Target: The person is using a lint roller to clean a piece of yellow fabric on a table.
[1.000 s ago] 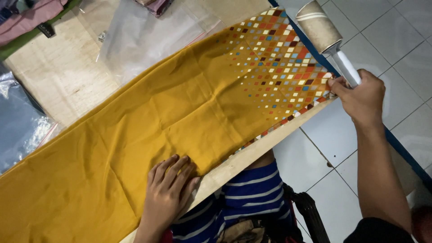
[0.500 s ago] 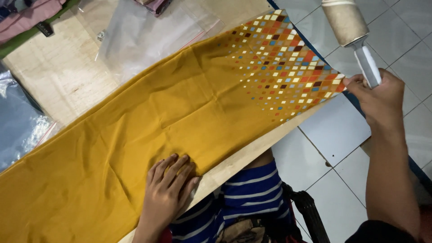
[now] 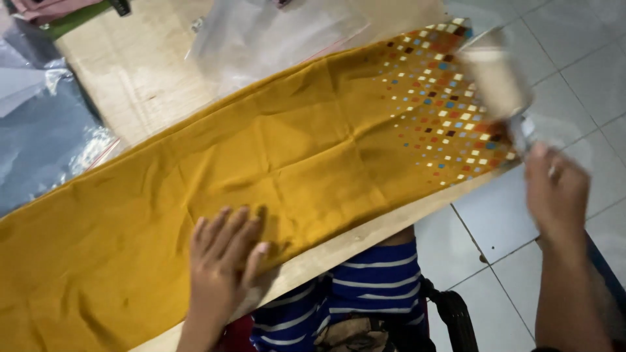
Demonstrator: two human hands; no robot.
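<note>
The left hand (image 3: 225,261), fingers together, presses flat on the yellow cloth (image 3: 261,176) stretched across the middle, while the right hand (image 3: 554,195) at the right grips a blurry lint roller (image 3: 495,81) over the dotted end, so I think rolling needs a steady push.

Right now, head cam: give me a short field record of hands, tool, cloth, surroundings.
left hand: flat, fingers spread, palm down on the cloth near the table's front edge
right hand: gripping the handle of a lint roller, blurred
lint roller: over the patterned end of the cloth; contact cannot be told
cloth: mustard yellow cloth laid lengthwise, small coloured squares at its right end
table: pale wooden table
nearby: clear plastic bag behind the cloth; grey bagged item at left
floor: white tile floor
</note>
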